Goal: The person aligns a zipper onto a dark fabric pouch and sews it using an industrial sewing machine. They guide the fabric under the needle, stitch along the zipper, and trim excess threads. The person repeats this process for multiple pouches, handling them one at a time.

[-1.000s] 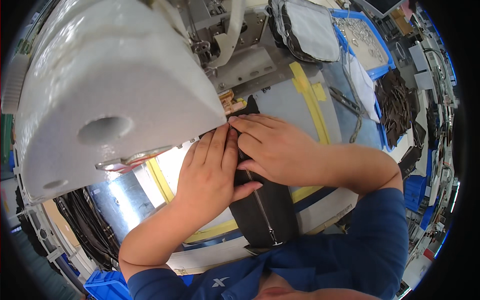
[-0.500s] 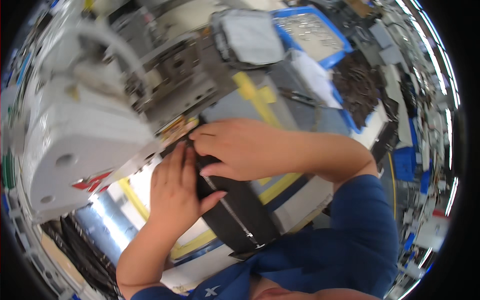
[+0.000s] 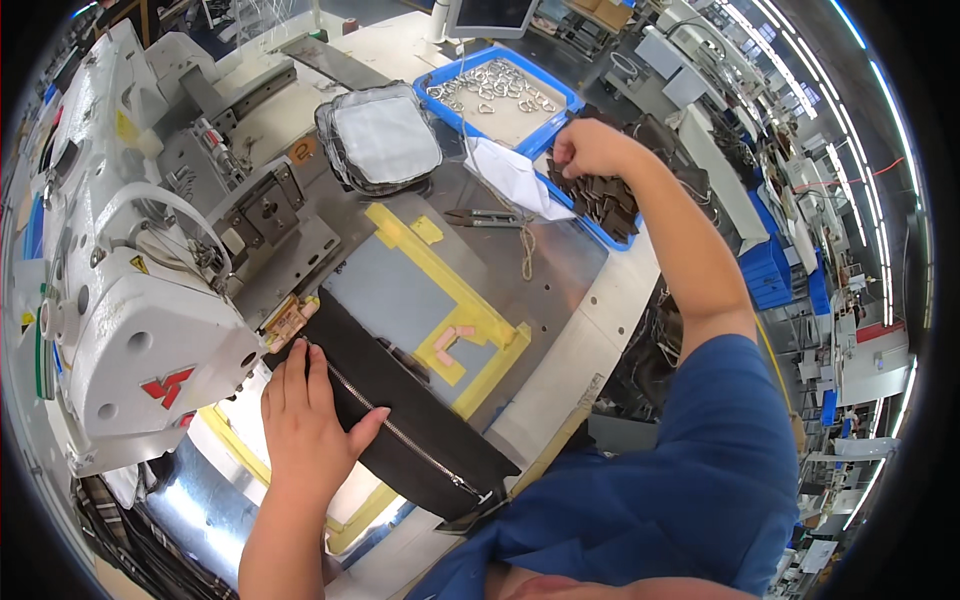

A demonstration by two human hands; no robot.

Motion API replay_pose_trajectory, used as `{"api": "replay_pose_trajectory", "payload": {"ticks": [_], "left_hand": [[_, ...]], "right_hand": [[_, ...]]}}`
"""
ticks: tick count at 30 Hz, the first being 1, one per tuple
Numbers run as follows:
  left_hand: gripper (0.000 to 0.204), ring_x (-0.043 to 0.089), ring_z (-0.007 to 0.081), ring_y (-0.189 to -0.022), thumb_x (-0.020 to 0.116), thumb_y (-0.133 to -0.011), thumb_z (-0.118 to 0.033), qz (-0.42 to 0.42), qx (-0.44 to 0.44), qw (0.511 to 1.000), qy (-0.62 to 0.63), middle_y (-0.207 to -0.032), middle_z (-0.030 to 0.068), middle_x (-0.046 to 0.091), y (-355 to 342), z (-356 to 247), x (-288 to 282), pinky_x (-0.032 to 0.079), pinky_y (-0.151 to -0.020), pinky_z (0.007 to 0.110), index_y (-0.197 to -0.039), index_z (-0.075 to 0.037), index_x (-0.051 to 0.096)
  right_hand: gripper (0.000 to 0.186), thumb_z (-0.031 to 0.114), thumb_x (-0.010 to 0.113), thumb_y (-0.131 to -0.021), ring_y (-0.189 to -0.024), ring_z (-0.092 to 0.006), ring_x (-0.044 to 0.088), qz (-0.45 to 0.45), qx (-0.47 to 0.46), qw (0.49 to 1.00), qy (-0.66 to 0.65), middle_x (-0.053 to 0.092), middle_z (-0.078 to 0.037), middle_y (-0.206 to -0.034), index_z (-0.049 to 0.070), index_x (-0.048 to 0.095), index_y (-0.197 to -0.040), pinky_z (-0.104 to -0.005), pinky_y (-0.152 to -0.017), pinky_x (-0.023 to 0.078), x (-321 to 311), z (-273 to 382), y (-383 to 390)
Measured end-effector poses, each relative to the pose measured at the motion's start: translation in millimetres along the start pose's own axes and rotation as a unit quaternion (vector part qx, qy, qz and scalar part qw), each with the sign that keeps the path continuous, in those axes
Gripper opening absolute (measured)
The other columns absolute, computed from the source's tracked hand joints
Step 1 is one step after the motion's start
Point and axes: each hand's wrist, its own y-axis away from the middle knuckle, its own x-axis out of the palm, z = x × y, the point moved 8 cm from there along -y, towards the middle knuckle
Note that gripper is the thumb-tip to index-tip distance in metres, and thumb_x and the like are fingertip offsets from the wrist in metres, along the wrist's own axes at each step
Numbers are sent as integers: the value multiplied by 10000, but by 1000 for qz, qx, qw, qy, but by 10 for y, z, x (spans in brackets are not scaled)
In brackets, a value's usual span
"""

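My left hand (image 3: 305,415) lies flat, fingers stretched out and thumb apart, on a black fabric panel (image 3: 410,430). Down the panel's length runs a silver zipper (image 3: 405,440), its pull near the table edge closest to me. The panel's far end reaches a white industrial sewing machine (image 3: 130,330), beside a small guide block (image 3: 288,318). Over at the far right, my right hand (image 3: 600,150) is above a blue tray (image 3: 622,243) of dark brown cut pieces (image 3: 600,205). Its fingers are curled together at the pile; whatever they hold is too small to make out.
Another blue tray (image 3: 420,85) holds silver metal rings. Grey-white fabric pieces (image 3: 385,135) are stacked left of it. Thread snips (image 3: 485,217), white paper (image 3: 515,180) and yellow tape (image 3: 440,275) lie on the table. Dark fabric (image 3: 140,540) hangs at lower left.
My right hand has left the black panel and moved far right to the brown pieces. My left hand stays on the panel, slightly lower and to the left in view; the head view has shifted.
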Motion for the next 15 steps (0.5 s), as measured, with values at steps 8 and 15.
{"api": "replay_pose_trajectory", "payload": {"ticks": [8,15], "left_hand": [[995,535,446,-1315,857,-778,-551,0,1,1000,0,-1521,281,520,-9,-7,-9,413,-1133,526,-1462,92,529],[991,542,446,-1319,847,-780,-563,-10,1,1000,24,-1527,262,527,-6,52,-8,427,-1130,523,-1470,75,531]], "right_hand": [[214,59,881,-771,-839,-212,706,10,20,1000,-20,743,-94,-872,21,731,-918,-376,-768,552,173,-117,43],[183,92,753,-935,-698,-163,546,-84,-104,970,-203,595,-45,-748,35,579,-940,-360,-649,469,-138,1317,206]]}}
